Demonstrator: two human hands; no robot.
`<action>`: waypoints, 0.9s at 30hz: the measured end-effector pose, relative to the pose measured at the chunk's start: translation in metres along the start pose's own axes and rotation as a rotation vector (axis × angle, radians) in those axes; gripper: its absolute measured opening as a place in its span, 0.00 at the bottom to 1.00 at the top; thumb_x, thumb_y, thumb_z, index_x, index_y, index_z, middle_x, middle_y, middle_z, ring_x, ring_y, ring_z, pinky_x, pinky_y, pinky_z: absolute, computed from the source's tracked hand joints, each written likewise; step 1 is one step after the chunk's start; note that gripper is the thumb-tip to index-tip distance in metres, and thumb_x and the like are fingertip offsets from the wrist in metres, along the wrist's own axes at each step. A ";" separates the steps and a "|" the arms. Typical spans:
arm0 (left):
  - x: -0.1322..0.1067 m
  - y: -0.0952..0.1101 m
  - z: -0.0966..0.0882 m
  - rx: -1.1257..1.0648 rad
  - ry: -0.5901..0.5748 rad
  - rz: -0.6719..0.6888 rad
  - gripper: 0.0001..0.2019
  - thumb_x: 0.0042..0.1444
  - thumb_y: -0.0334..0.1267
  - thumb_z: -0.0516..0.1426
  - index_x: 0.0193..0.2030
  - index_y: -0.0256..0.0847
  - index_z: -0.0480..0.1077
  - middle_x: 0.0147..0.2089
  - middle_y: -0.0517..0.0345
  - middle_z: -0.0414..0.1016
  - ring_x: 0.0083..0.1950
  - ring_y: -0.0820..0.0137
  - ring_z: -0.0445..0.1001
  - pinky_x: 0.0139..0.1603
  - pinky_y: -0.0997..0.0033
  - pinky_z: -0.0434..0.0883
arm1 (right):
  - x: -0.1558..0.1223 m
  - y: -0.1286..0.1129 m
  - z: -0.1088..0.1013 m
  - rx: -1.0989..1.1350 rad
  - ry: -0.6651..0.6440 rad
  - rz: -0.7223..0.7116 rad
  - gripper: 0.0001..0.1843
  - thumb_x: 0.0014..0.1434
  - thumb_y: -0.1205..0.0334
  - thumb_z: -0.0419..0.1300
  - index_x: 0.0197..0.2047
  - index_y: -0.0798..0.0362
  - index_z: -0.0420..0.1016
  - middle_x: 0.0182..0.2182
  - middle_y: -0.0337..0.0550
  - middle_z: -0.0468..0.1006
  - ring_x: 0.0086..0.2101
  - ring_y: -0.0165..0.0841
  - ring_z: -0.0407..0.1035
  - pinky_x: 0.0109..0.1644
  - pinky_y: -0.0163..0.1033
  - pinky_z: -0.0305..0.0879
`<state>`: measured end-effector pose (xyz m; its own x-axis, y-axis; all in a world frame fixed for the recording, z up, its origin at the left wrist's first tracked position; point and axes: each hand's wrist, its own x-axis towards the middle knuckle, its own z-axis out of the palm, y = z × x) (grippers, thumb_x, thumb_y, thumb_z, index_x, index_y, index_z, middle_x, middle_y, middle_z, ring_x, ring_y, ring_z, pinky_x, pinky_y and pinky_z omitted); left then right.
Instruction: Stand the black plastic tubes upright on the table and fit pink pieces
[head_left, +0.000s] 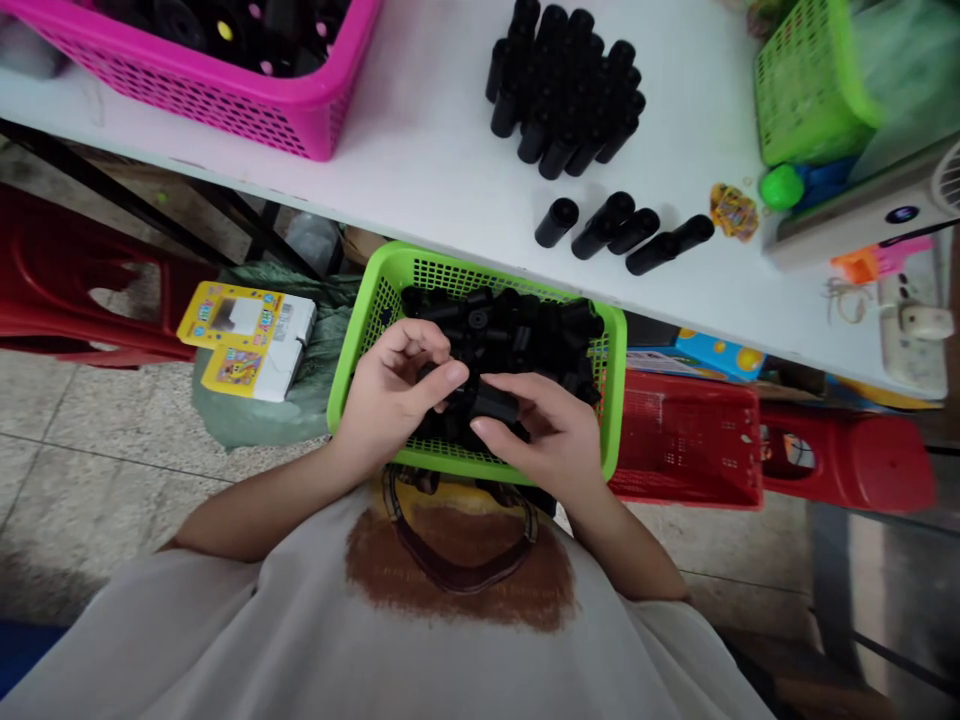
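Gripping one black tube [491, 402] between them, both hands' fingers [442, 378] close above the green basket [390, 290].

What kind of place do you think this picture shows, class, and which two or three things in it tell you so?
Probably a small assembly or packing workshop. A green basket full of black plastic parts sits under both hands, finished black tubes stand grouped on the white table, and a pink basket holds more parts.
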<state>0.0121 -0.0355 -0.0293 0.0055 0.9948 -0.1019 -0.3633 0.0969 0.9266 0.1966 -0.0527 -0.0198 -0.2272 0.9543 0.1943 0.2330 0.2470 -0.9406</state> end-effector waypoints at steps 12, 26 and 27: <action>-0.007 0.001 -0.006 0.396 -0.286 0.089 0.25 0.60 0.62 0.67 0.51 0.43 0.73 0.43 0.55 0.74 0.43 0.67 0.73 0.48 0.66 0.74 | -0.004 0.000 -0.004 -0.290 -0.154 -0.167 0.15 0.67 0.57 0.69 0.56 0.44 0.82 0.47 0.43 0.87 0.44 0.36 0.83 0.50 0.41 0.83; 0.026 0.023 0.001 0.556 -0.372 0.084 0.16 0.60 0.43 0.68 0.51 0.43 0.73 0.46 0.55 0.77 0.44 0.65 0.77 0.46 0.66 0.74 | 0.004 0.018 -0.016 -0.214 0.046 -0.064 0.19 0.65 0.52 0.70 0.56 0.44 0.71 0.61 0.50 0.81 0.50 0.39 0.81 0.48 0.45 0.83; 0.040 0.030 0.000 0.627 -0.340 0.134 0.16 0.57 0.41 0.70 0.51 0.43 0.75 0.45 0.56 0.78 0.43 0.65 0.76 0.47 0.65 0.74 | 0.007 0.017 -0.022 -0.230 0.066 -0.073 0.20 0.65 0.52 0.71 0.57 0.43 0.72 0.63 0.50 0.79 0.53 0.40 0.80 0.49 0.45 0.83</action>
<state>0.0011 0.0075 -0.0058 0.3252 0.9443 0.0505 0.2212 -0.1279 0.9668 0.2200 -0.0381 -0.0286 -0.1909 0.9395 0.2843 0.4294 0.3404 -0.8365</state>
